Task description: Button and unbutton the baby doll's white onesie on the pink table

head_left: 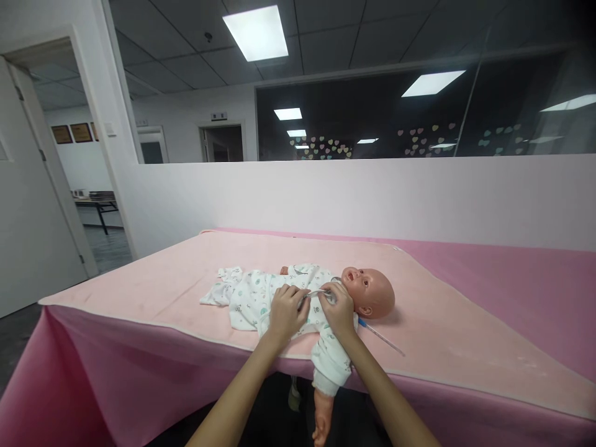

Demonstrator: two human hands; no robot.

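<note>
A baby doll [370, 290] in a white printed suit [251, 297] lies on its back on a pink pad [162, 279], head to the right. My left hand [286, 309] rests on the doll's chest with fingers curled, pinching the cloth. My right hand [338, 309] is closed just below the doll's chin, gripping a thin clear tube [317, 292] that runs between both hands. One doll arm [326, 397] hangs over the table's front edge.
A thin tube with a blue fitting [379, 335] lies on the pad beside the doll's head. The table has a darker pink cover [512, 279]. A low white partition wall [372, 198] runs behind it. An open doorway [93, 205] is at left.
</note>
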